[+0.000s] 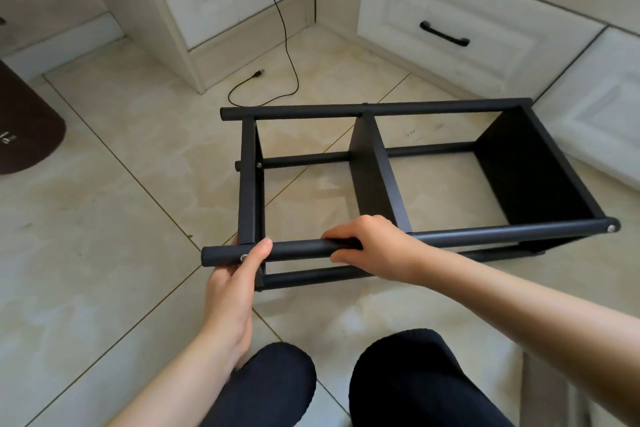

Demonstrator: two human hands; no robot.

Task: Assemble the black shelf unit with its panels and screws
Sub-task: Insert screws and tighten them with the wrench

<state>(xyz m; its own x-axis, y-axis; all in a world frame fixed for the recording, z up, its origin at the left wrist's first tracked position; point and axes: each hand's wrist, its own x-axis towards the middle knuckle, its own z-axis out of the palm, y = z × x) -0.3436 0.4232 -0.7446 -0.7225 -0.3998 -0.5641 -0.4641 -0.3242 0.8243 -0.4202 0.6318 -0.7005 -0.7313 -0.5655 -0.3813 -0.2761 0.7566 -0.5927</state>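
Observation:
The black shelf unit [502,170] lies on its side on the tiled floor, with round tubes along its long edges and three flat panels across them. My right hand [367,246] grips the near top tube [298,249] from above, close to the middle panel [375,170]. My left hand [232,284] holds the left end of that same tube, thumb on its front beside a silver screw head [243,257]. Another screw head [611,228] shows at the tube's right end.
White cabinets with black handles [444,34] stand behind and to the right. A black cable [280,28] trails over the floor behind the shelf. A brown mat [24,128] lies at the left. A white sheet [595,135] rests at the right. My knees [346,385] are below.

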